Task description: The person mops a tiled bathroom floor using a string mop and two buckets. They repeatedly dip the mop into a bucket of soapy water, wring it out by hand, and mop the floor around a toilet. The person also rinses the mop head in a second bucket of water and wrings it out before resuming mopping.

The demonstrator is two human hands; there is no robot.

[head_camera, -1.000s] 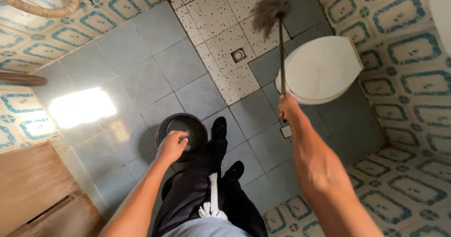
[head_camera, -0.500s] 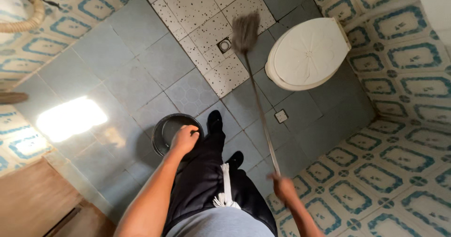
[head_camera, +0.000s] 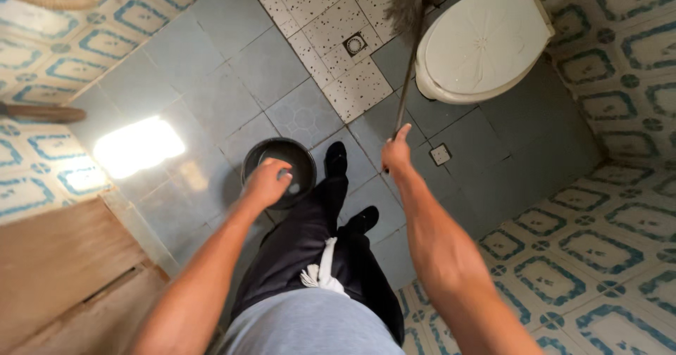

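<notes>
My right hand [head_camera: 396, 152] grips the thin dark handle of a broom [head_camera: 406, 80]. Its grey bristle head [head_camera: 410, 4] rests on the floor beside the white toilet [head_camera: 482, 42], close to the small square floor drain [head_camera: 354, 44]. My left hand [head_camera: 265, 182] holds the rim of a black bucket [head_camera: 262, 160] that hangs just above the grey floor tiles, to the left of my black shoes [head_camera: 336, 159]. My legs in dark trousers stand between the two arms.
The toilet's lid is down. Blue-patterned tiled walls [head_camera: 577, 256] close in on the right and top left. A wooden door [head_camera: 56, 263] is at the lower left, a hose [head_camera: 49, 0] at the top left. A bright sun patch [head_camera: 137, 146] lies on the floor.
My right arm pushed forward and the broom head swept from near the drain toward the toilet base. The left hand stays on the bucket. The view shifted slightly.
</notes>
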